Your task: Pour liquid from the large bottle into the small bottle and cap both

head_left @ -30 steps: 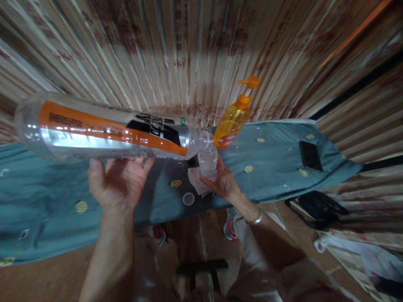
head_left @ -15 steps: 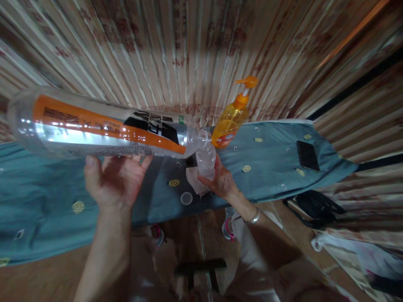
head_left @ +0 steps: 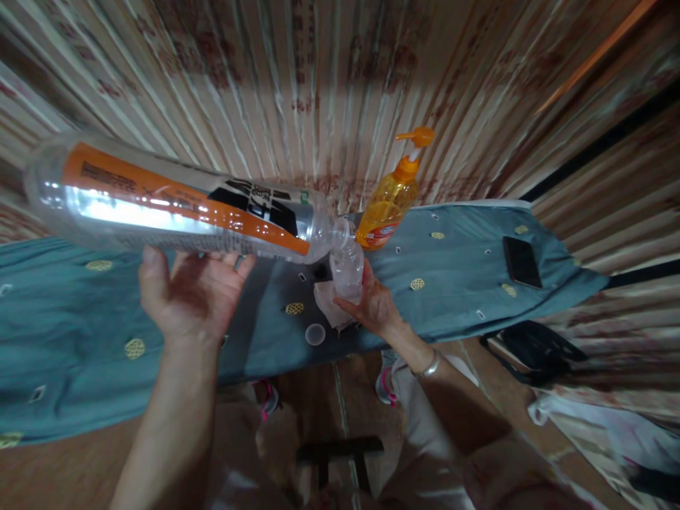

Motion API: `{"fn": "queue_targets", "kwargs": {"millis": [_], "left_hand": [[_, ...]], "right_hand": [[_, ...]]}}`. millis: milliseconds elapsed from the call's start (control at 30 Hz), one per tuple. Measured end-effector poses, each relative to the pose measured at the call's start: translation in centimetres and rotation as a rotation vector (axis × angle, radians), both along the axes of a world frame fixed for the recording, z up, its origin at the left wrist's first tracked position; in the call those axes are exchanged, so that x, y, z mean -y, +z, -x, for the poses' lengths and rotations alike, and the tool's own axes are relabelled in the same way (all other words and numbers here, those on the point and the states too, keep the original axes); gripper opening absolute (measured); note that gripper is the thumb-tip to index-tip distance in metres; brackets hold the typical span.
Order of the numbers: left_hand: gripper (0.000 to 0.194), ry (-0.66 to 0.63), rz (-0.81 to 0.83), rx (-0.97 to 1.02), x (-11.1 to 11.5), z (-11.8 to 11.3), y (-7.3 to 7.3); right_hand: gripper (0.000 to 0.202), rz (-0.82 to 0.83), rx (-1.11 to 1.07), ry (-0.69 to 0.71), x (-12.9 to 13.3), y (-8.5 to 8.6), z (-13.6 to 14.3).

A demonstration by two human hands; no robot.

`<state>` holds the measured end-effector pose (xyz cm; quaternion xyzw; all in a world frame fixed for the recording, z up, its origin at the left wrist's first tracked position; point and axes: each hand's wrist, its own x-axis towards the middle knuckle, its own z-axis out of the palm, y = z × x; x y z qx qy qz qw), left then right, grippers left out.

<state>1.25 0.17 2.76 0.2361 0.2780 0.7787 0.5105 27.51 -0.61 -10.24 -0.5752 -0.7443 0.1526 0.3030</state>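
Note:
My left hand [head_left: 196,290] supports a large clear bottle [head_left: 180,202] with an orange and silver label from below. The bottle lies almost level, its base slightly raised, and its neck meets the mouth of a small clear bottle [head_left: 348,273]. Around that small bottle, on its right side, are the fingers of my right hand [head_left: 375,301]. Just behind stands an orange pump bottle [head_left: 385,212] with yellow liquid in it. A pale folded cloth [head_left: 329,304] and a round clear lid [head_left: 315,334] lie on the blue-green cloth close by.
The blue-green cloth [head_left: 451,269] with pineapple prints covers the long table. A dark phone-like object [head_left: 521,261] lies on its right part. Striped curtains [head_left: 329,92] hang behind. A black bag [head_left: 536,350] is at the lower right, and a dark stool [head_left: 340,450] stands below.
The base end of the large bottle has risen a little, together with my left hand. My right hand and the small bottle have stayed in nearly the same place.

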Motion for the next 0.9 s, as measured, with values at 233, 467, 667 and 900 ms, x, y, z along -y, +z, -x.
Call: {"fn": "queue_targets", "kwargs": {"millis": [233,467,667,900], "left_hand": [[0.054,-0.016,0.038,0.014,-0.2,0.5,-0.7],[0.043,-0.128,0.019,-0.177,-1.7,2.4,-1.6],[0.039,-0.113,-0.012,-0.218,-2.3,2.8,-2.0],[0.045,-0.075,0.004,-0.197,-1.9,2.2,-1.8]], "right_hand": [[0.109,0.017,-0.011,0.0,0.0,0.4,0.0],[0.11,0.013,-0.009,-0.003,0.0,0.0,-0.2],[0.111,-0.01,-0.011,-0.008,-0.1,-0.2,-0.3],[0.113,0.029,-0.024,-0.023,0.1,0.1,-0.3]]}}
